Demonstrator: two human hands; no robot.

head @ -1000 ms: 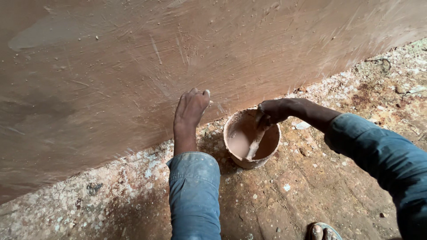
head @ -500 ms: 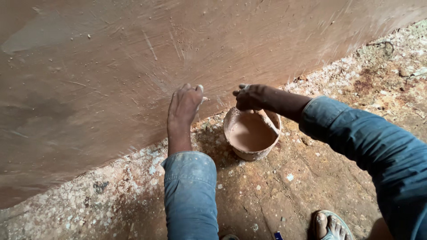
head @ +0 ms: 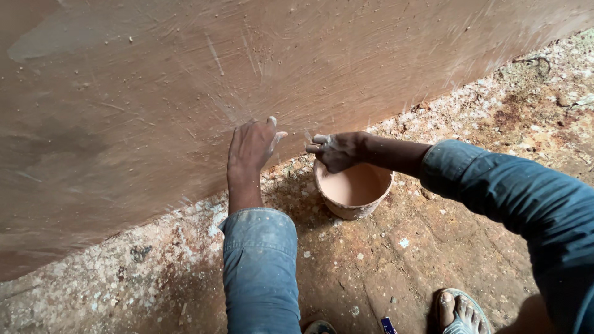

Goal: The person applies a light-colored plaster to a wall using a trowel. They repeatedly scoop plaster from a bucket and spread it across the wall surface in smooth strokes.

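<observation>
Against wall (head: 124,111): left hand (head: 250,147) flat; right hand (head: 337,150) above bucket (head: 354,192).

Blue denim sleeves (head: 260,260) rolled at the cuffs, paste-smeared fingers (head: 318,140), sandal (head: 461,312)

A rough dirt floor (head: 383,272) fills the lower half, reddish-brown and speckled with pale flecks and crumbs that gather thickest in a whitish band (head: 124,272) along the foot of the wall. A foot in a worn sandal (head: 461,312) rests at the bottom edge, a small blue object (head: 388,325) lies just beside it, and small stones (head: 566,99) lie at the far right.
</observation>
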